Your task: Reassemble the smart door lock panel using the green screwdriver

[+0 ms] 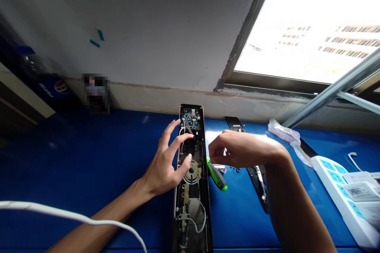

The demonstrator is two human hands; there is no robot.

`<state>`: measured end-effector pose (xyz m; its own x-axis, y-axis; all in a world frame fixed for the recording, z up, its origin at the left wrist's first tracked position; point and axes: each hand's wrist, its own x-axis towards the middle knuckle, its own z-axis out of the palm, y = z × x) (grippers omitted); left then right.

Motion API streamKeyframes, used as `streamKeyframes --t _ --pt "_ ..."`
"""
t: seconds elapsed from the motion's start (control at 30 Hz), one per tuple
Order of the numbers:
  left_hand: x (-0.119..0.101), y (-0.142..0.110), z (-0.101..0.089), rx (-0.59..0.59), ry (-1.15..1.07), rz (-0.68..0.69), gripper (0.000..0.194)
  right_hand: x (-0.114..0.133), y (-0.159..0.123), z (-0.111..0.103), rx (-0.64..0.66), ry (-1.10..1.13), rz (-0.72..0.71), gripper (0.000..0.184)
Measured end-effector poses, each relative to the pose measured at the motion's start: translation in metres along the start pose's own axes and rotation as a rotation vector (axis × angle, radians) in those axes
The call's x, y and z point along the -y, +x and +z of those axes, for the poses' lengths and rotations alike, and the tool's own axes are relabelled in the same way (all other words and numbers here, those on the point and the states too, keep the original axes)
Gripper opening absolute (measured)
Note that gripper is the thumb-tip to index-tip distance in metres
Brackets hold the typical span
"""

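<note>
A long, narrow black device housing (192, 197), like the body of an electronic door lock, lies open, with its far end near the wall. Inside are a blue circuit board (191, 119), a round metal disc part (192, 172) and white wires. My left hand (166, 162) reaches over it from the left, fingers spread, with the fingertips at its left edge and over its inside. Just past the right edge, my right hand (234, 148) has its fingers curled together; what they pinch, if anything, is hidden. Close below those fingers lies a green-and-black screwdriver (218, 176).
Small dark screws (236, 169) and a black panel (261, 193) lie right on the blue table (89, 158). Farther right are a plastic bag (283, 131) and a white power strip (335, 189). A white cable (74, 216) crosses the front left; a Pepsi bottle (55, 89) stands back left.
</note>
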<state>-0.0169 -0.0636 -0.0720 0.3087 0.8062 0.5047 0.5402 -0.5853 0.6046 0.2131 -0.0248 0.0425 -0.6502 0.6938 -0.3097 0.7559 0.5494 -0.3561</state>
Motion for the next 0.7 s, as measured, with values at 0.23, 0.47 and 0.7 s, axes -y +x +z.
streamKeyframes --t 0.23,0.47,0.7 --pt "0.0 -0.001 0.002 0.043 0.028 0.051 0.049 -0.01 0.023 0.017 0.108 -0.048 0.341 0.041" --pt "0.002 -0.001 0.003 0.028 0.029 0.033 0.045 -0.017 0.044 0.03 0.291 0.096 0.399 0.029" --pt "0.003 -0.001 0.003 0.027 0.031 0.027 0.044 -0.016 0.05 0.035 0.352 0.131 0.404 0.02"
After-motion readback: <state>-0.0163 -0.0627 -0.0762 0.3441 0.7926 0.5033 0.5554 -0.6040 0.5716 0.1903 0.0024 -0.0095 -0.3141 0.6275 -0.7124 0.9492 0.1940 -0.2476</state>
